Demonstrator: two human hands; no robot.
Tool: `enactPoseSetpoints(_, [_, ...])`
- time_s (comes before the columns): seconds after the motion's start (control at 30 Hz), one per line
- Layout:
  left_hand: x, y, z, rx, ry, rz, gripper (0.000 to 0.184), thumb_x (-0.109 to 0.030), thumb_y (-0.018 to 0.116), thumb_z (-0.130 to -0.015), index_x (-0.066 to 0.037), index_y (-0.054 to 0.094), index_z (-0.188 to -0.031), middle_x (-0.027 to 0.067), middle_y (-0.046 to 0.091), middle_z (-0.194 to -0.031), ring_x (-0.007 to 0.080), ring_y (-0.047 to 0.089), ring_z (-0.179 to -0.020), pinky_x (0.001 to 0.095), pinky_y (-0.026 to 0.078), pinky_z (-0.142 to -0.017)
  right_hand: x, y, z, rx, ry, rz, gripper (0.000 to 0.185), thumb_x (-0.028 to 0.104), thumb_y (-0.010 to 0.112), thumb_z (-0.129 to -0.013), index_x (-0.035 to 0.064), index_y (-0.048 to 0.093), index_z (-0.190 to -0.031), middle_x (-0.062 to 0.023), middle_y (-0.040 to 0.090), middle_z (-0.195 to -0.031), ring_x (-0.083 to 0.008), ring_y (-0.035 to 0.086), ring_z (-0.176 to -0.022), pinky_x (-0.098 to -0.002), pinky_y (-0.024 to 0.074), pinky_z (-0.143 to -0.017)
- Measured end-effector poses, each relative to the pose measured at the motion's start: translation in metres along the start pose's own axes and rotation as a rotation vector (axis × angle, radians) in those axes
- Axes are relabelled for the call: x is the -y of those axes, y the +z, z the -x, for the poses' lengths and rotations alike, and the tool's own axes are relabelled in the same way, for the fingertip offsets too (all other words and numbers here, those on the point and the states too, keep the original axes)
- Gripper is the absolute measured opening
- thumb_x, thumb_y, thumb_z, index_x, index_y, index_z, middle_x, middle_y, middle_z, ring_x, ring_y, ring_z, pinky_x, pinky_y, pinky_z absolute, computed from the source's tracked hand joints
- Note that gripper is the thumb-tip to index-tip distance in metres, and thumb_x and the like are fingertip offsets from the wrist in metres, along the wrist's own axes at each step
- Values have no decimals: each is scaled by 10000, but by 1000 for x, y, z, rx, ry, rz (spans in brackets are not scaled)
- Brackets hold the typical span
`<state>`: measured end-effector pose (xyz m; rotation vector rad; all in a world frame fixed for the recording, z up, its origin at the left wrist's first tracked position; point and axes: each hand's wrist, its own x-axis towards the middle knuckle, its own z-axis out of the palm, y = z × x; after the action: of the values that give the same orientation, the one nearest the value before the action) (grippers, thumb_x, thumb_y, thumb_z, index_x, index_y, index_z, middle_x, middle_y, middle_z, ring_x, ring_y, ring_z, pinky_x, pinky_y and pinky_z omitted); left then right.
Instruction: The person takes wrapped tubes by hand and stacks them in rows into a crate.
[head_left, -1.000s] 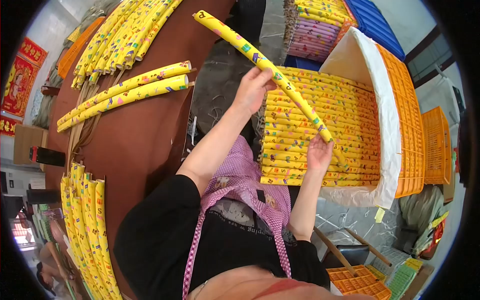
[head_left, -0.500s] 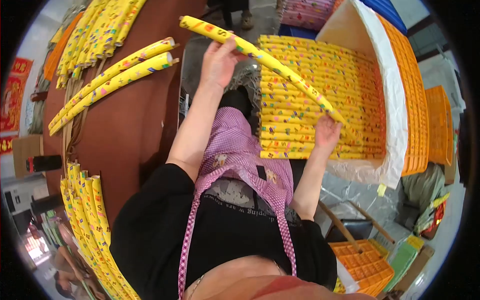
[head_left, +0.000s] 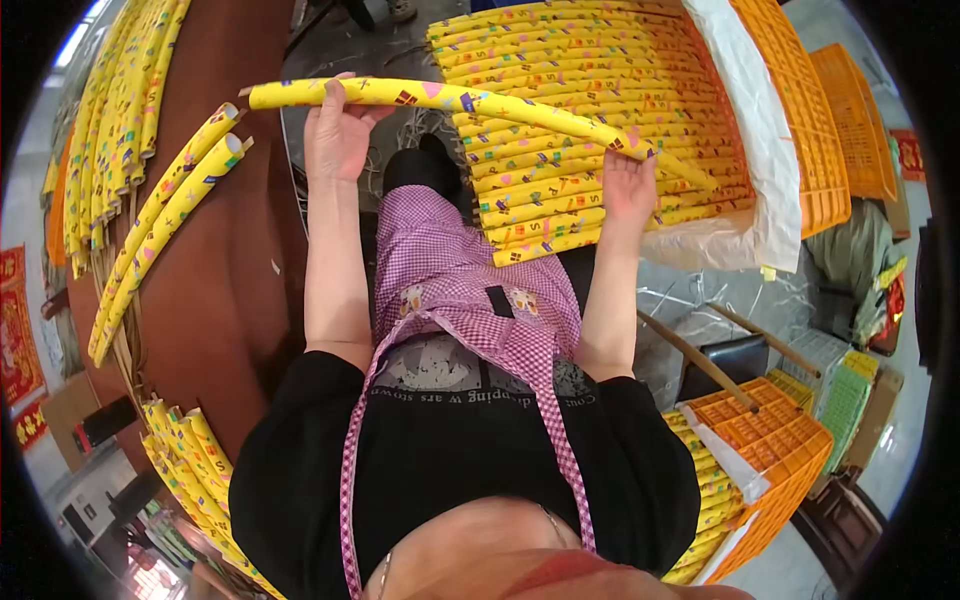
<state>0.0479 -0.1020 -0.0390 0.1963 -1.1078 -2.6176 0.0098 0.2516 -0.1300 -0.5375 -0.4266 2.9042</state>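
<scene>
A worker's left hand [head_left: 340,140] and right hand [head_left: 630,185] were clamped on a patterned yellow tube [head_left: 470,98], held aloft and partly hiding packed rows [head_left: 560,60] of similar tubes. Two loose tubes [head_left: 180,195] and a bundle [head_left: 120,110] lay on the brown surface [head_left: 220,270] at left. The rows lay in an orange crate [head_left: 795,105] with a white liner [head_left: 772,170]; a second crate [head_left: 770,440] stood at lower right, beside more yellow tubes [head_left: 705,530].
</scene>
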Motion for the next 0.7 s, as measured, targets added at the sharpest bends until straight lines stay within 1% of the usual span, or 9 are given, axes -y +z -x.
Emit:
enactPoseSetpoints(0.1, [3, -5, 1, -27, -28, -83, 231, -151, 573, -830, -20, 522, -1013, 116, 564, -939, 257, 568, -869, 474, 491, -734, 3, -3, 0, 4, -41, 2, 364, 253, 389, -918, 2, 415, -1181, -146, 410, -1279, -281, 425, -1131, -441, 330, -983])
enactPoseSetpoints(0.13, [6, -4, 3, -46, 9, -65, 223, -125, 564, -829, -15, 513, -1016, 123, 561, -942, 273, 559, -895, 475, 484, -752, 4, -6, -1, 66, -22, -6, 377, 263, 383, -920, 3, 409, -1191, -144, 413, -1277, -279, 418, -1137, -439, 330, -978])
enactPoseSetpoints(0.17, [7, -5, 3, -41, -3, -62, 223, -125, 564, -829, -15, 513, -1016, 123, 561, -942, 273, 559, -895, 475, 484, -752, 5, -9, -2, 129, -4, -12, 389, 272, 376, -922, 3, 403, -1201, -142, 416, -1275, -276, 411, -1144, -438, 330, -973])
enactPoseSetpoints(0.23, [8, -10, 3, -75, 1, -9, 225, -96, 550, -827, -13, 498, -1029, 129, 558, -953, 291, 546, -924, 484, 469, -783, 6, -8, -1, 107, -12, 14, 408, 285, 370, -922, 7, 386, -1221, -137, 416, -1275, -271, 400, -1152, -436, 329, -965])
enactPoseSetpoints(0.27, [9, -13, 4, -71, 1, 4, 241, -81, 541, -827, -12, 479, -1050, 159, 550, -987, 313, 528, -960, 496, 452, -811, 6, -7, 0, 115, -13, 32, 410, 286, 374, -920, 9, 384, -1222, -135, 414, -1277, -270, 400, -1151, -436, 327, -967])
enactPoseSetpoints(0.3, [9, -14, 5, -69, -6, 5, 241, -81, 541, -827, -12, 479, -1050, 159, 550, -987, 313, 528, -960, 496, 452, -811, 5, -6, 0, 122, -12, 49, 412, 288, 377, -919, 11, 382, -1223, -134, 411, -1279, -270, 400, -1150, -436, 325, -970])
enactPoseSetpoints(0.4, [10, -16, 6, -65, 39, 12, 256, -86, 547, -827, -16, 465, -1060, 226, 525, -1048, 333, 508, -1006, 502, 443, -826, 4, -4, 3, 121, -10, 12, 403, 273, 404, -911, 16, 382, -1221, -129, 397, -1285, -270, 395, -1152, -443, 317, -979])
enactPoseSetpoints(0.57, [12, -21, 6, -63, 84, 8, 249, -96, 548, -833, -20, 466, -1056, 224, 524, -1058, 329, 504, -1017, 507, 436, -846, 1, -4, 3, 43, 36, -13, 400, 264, 447, -897, 24, 392, -1212, -130, 400, -1237, -277, 394, -1138, -452, 317, -984])
enactPoseSetpoints(0.7, [14, -27, 6, -69, 100, 6, 250, -107, 550, -836, -20, 464, -1055, 214, 526, -1066, 323, 503, -1024, 511, 432, -859, -4, -2, 3, 26, 25, 52, 397, 262, 467, -888, 32, 400, -1205, -131, 406, -1205, -277, 402, -1120, -450, 324, -981])
